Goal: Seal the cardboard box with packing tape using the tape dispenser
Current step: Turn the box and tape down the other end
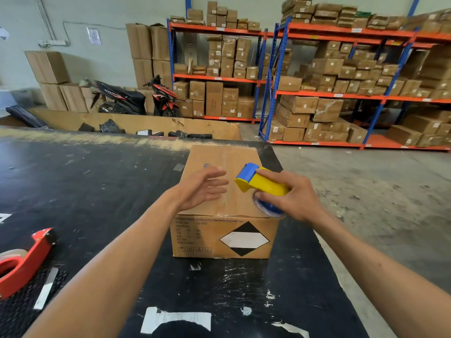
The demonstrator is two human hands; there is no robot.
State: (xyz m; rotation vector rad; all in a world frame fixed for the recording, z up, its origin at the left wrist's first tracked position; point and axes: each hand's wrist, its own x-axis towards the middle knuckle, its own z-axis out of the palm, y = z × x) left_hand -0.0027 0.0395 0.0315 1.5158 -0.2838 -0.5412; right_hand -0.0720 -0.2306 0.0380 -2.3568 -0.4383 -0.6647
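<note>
right hand (292,193) gripping dispenser (258,182) over box (224,208) top, near corner | left hand (202,189) open, flat, just beside dispenser nose | box top's long axis runs away from both hands; right nearer for the pull

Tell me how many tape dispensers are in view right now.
2. A yellow and blue tape dispenser is gripped in the right hand over the cardboard box; a red tape dispenser lies on the table's left edge, partly cut off.
</note>
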